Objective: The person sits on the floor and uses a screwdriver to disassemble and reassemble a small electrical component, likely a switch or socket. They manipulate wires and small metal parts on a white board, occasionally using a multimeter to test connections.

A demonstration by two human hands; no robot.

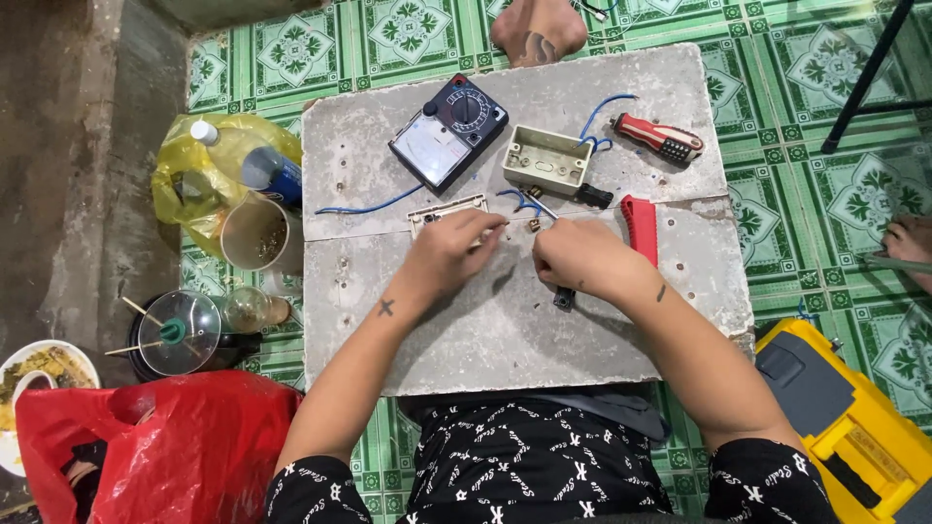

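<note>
Grey concrete slab [505, 330] over green patterned floor tiles [796, 204], both hands at its middle.
Left hand [449, 254] pinches a thin metal piece (too small to identify) beside the white rectangular switch plate [447, 210]; right hand [582, 257], fingers curled, grips a black-handled tool [563, 297]; beyond lie a beige plastic junction box [546, 158] and black analogue multimeter [449, 131].

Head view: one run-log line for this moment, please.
left hand: on switch plate | right hand: gripping black-handled tool | blue wire: between hands | multimeter: untouched on slab

A white switch plate [445, 211] is lying flat on the grey slab, partly covered by the left hand [449, 254]. Blue wire [524, 202] is curling beside it, and a dark-handled tool [564, 294] is sticking out beneath the right hand [582, 258]
</note>
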